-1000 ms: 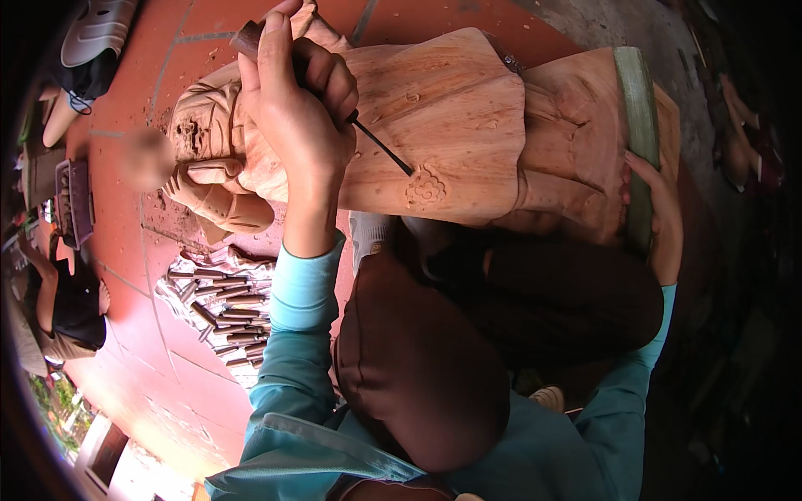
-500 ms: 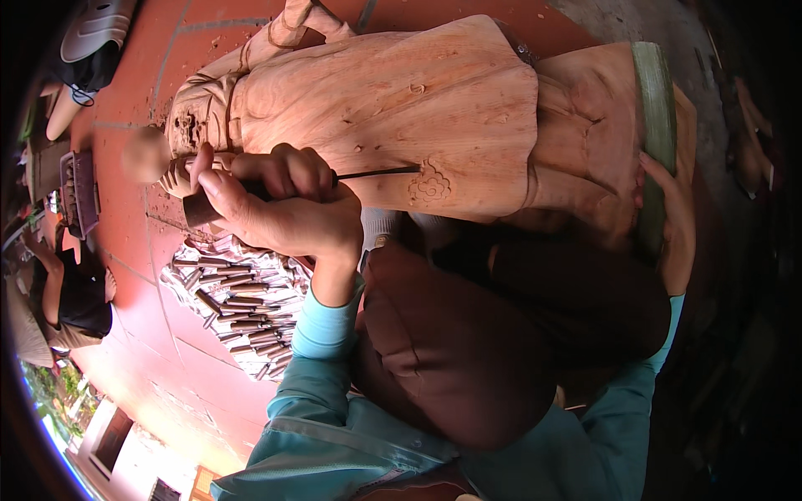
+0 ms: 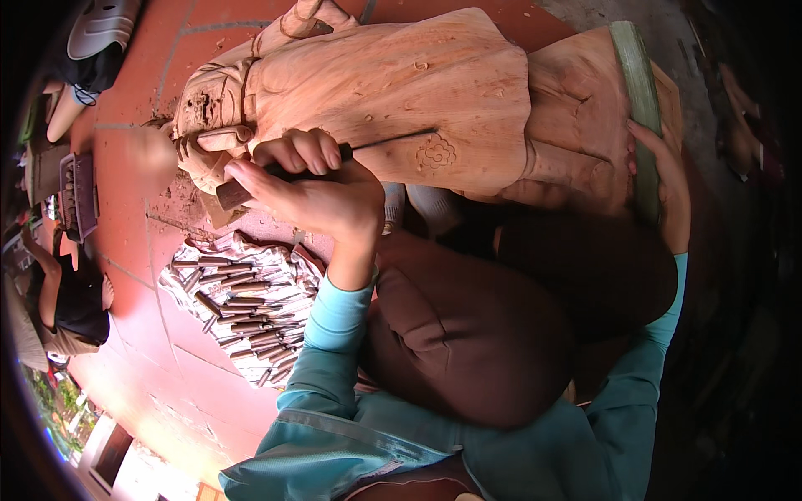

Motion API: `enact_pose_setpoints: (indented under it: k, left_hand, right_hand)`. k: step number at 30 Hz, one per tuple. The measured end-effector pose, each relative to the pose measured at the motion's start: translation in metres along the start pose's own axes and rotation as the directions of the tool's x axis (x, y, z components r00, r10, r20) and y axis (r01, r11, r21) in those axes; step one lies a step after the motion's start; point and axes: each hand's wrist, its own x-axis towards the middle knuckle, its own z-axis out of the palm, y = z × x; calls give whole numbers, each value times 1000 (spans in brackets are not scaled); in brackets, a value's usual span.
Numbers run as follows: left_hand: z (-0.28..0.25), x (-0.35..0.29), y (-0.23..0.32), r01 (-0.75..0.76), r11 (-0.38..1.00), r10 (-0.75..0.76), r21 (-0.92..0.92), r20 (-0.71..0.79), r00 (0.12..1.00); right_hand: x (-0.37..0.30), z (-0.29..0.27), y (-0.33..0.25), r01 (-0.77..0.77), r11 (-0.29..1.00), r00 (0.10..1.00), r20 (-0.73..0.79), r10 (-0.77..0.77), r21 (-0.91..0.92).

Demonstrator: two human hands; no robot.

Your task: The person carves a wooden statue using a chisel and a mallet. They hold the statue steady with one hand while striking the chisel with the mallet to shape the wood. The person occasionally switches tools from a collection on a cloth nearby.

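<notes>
A large carved wooden statue (image 3: 384, 92) of a robed figure lies on its side before me, its head end at the left. A small cloud motif (image 3: 436, 152) is cut into the robe. My left hand (image 3: 313, 184) is closed around the dark handle of a carving chisel (image 3: 342, 153), with part of the handle sticking out below the thumb. Its thin blade points right, the tip at the robe just above the cloud; whether it touches I cannot tell. At the right, my right hand (image 3: 666, 179) grips the statue's base over a green edge strip (image 3: 639, 117).
Many-handled carving tools (image 3: 242, 313) lie on a striped cloth (image 3: 188, 250) left of my knees. Wood chips are scattered on the red tiled floor (image 3: 134, 225). A purple crate (image 3: 79, 196) and another person (image 3: 71, 292) are at the far left; a grey plastic chair (image 3: 100, 29) stands beyond.
The chisel tip has moved up from beside the cloud motif to above it, and my left hand has shifted right. The statue's base end and my right hand appear slightly higher and further left.
</notes>
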Motion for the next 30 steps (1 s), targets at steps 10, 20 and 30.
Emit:
enact_pose_setpoints:
  k: [10,20,30]
  left_hand:
    - [-12,1,6,10,1000,-12,25,49,999]
    - [-23,-18,-2,-83,995,82,59,13,997]
    - [-16,-4,11,-20,997,23,-80,28,999]
  right_hand:
    - [2,-2,2,-18,1000,1000,25,18,-3]
    - [2,0,-1,-58,998,998,-15,58,-23]
    - [2,-1,0,-15,1000,1000,6,15,-11]
